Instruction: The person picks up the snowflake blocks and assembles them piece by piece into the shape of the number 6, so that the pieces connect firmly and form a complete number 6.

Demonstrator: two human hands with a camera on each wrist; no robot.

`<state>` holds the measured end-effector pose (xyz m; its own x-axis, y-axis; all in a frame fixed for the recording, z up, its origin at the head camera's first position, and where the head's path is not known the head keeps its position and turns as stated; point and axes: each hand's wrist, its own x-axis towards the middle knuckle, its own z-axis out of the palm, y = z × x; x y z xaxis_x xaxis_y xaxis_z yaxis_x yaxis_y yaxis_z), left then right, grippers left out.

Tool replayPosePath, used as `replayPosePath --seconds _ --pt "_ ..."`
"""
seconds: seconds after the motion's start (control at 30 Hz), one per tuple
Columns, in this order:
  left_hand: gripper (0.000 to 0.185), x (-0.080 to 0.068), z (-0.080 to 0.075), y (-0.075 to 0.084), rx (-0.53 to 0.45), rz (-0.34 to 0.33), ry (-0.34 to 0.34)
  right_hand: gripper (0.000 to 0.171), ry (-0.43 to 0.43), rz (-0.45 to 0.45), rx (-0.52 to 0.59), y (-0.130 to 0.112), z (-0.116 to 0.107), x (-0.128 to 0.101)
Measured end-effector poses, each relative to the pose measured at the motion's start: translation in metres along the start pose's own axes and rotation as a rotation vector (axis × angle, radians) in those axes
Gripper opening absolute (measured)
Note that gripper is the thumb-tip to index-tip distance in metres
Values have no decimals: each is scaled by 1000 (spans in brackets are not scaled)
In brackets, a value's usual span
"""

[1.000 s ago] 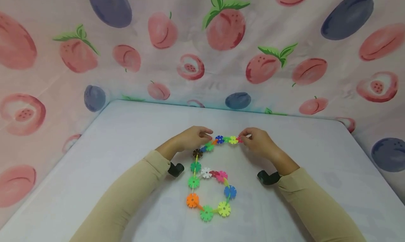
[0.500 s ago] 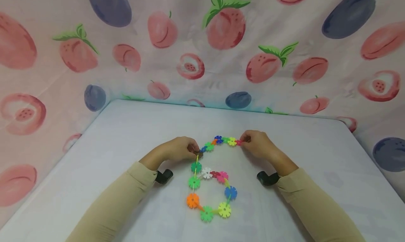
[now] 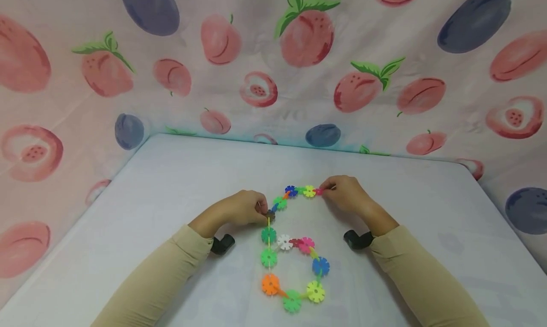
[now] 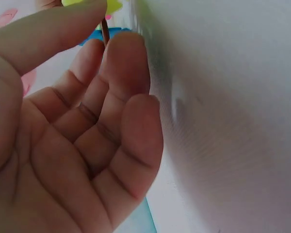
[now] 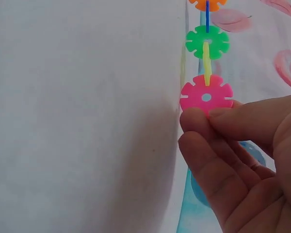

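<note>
Pinching slotted plastic discs [image 3: 295, 244] (six-shaped chain)

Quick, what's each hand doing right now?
Left hand: pinching the brown disc of the chain.
Right hand: pinching the pink disc at its end.

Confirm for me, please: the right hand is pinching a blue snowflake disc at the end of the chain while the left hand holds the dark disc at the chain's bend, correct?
Not quite. The disc pinched by the right hand is pink, not blue, as the right wrist view shows. The rest holds: the left hand holds the dark disc at the chain's bend.
</note>
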<state>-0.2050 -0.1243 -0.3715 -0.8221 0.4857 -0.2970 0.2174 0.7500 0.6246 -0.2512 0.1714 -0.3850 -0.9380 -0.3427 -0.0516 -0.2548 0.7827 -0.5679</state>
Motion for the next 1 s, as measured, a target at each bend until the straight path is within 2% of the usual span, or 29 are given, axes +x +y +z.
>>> replayPosePath --seconds 0.17,0.33,0.5,0.63,0.8,1.0 --pt "19 -1 0 1 19 -3 -17 20 9 -6 -11 -3 0 2" --pt "25 -1 0 2 33 -5 -5 19 23 15 2 -5 -1 1" --pt "30 -1 -1 0 19 -15 6 18 1 33 26 -6 -5 -2" --pt "36 -2 -5 -3 3 -27 63 22 -7 26 27 -4 -12 -9" --pt "48 -7 -18 -1 -14 -3 153 28 -7 -23 16 1 -21 -16" --pt "55 -12 -33 5 13 33 194 34 -56 -20 35 4 -21 -14"
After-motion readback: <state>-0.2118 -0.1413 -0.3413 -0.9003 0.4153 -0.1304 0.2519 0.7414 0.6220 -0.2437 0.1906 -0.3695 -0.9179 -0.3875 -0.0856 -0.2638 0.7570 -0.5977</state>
